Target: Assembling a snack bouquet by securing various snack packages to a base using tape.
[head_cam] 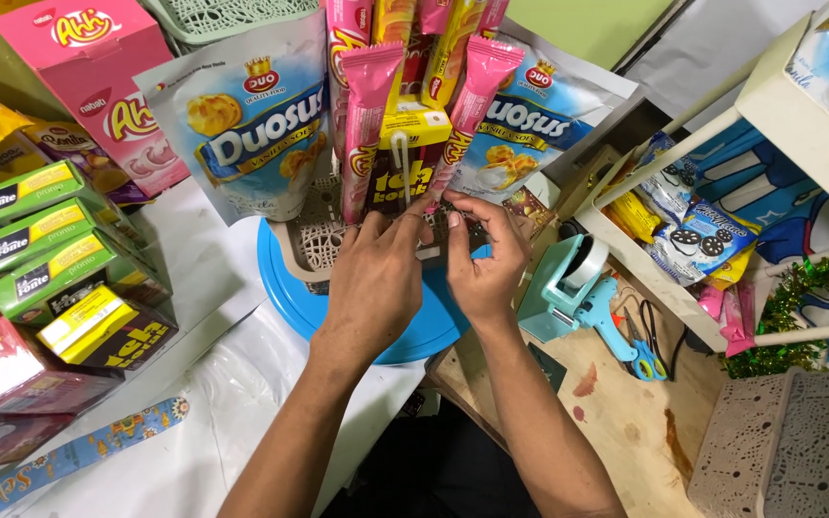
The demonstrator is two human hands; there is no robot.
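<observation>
A beige plastic basket [317, 240] with a woven, lattice wall stands on a round, smooth blue tray [285, 288] at the middle of the view. It is packed upright with snacks: 2 glossy blue-and-white pouches [247, 125], several slim pink foil stick packs [367, 115] with crimped ends, and a small dark box with a yellow top [413, 158] between them, at 12 o'clock from the hands.

Both hands meet at the basket's front rim. The left hand [373, 283] lies palm down, fingers curled up onto the lattice; the right hand [485, 264] is just beside it at 3 o'clock, fingertips bent inward. Each grip is pinched together on something small at the rim, too hidden to tell what. The forearms run down to 6 o'clock.

The desk [223, 422] is covered with thin, shiny clear film over white. At 9 o'clock lie stacked green cardboard boxes [35, 235], a yellow-and-black box [107, 331] and red boxes. At 3 o'clock a teal tape dispenser [568, 283] sits on a stained wooden board [626, 422], with blue-handled scissors [647, 357] near it. Farther at 3 o'clock a white shelf [664, 293] holds cookie packets, with green tinsel [798, 317] beside it. Another lattice basket [798, 441] lies at 4 o'clock.
</observation>
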